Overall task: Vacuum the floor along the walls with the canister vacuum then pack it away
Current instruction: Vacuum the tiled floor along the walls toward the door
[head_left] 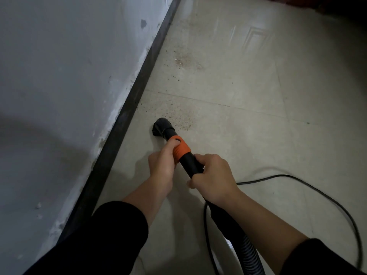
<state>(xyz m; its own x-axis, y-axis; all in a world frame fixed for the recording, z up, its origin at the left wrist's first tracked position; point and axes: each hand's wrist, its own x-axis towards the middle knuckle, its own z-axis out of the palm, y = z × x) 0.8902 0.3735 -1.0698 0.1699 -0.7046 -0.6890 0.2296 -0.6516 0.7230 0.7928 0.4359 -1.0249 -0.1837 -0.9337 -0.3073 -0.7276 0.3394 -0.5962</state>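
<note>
Head view: we see both hands on the vacuum wand [191, 161], low over the tiled floor [248, 135] near the wall [59, 76]. The left hand [161, 163] grips the orange collar [182, 150], with the thumb laid on top beside a dark slot; its fingers curl underneath, out of our sight. The right hand [213, 176] wraps around the black tube just behind the collar, knuckles up, fingers closed round it. The hands sit just beside each other; we can't tell whether they touch. The wand angles forward and left, and the black nozzle [161, 127] at its end points down at the tile near the dark baseboard [139, 86], apart from it. We read the nozzle as on the tile, but contact isn't confirmable. Brown grit [179, 118] is speckled just right of the nozzle, near a grout line [218, 105]. A larger dirt patch [187, 61] lies farther along, also near the baseboard. The ribbed hose [250, 253] leaves under the right hand and runs to the bottom edge. A black power cord [327, 199] loops on the floor right of the right forearm and curves back down to the right edge. The wall is grey-white, with paint chipped along its lower edge above the baseboard. We see black sleeves [119, 231] on both forearms, wrists bare.
</note>
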